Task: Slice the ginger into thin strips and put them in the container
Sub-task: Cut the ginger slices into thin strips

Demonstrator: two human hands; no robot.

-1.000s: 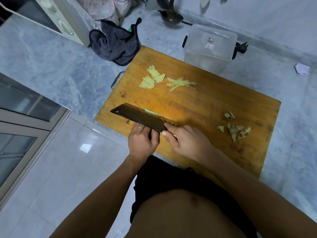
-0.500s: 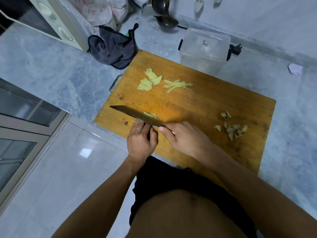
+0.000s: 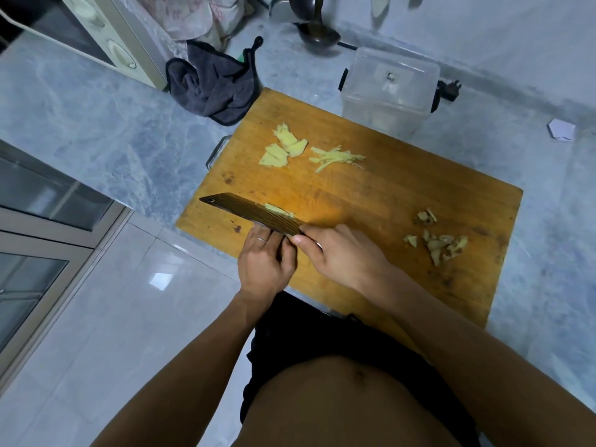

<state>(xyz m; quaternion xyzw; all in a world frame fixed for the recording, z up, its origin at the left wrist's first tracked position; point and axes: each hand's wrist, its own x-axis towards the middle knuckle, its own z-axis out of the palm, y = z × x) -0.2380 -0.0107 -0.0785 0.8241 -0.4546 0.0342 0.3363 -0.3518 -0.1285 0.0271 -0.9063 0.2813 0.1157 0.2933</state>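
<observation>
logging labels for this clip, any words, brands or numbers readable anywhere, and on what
None can be read.
The clear container has a small dark mark on its lid, too small and blurred to read.
The oven shows round dials with no legible markings.
The knife and cutting board carry no text.

The cutting board (image 3: 371, 201) was orange-brown wood; the ginger slices (image 3: 283, 150) pale yellow; the knife (image 3: 251, 212) dark and ridged. A charcoal cloth (image 3: 216, 82) lay upper left on grey-blue marbled counter (image 3: 96, 124).
</observation>
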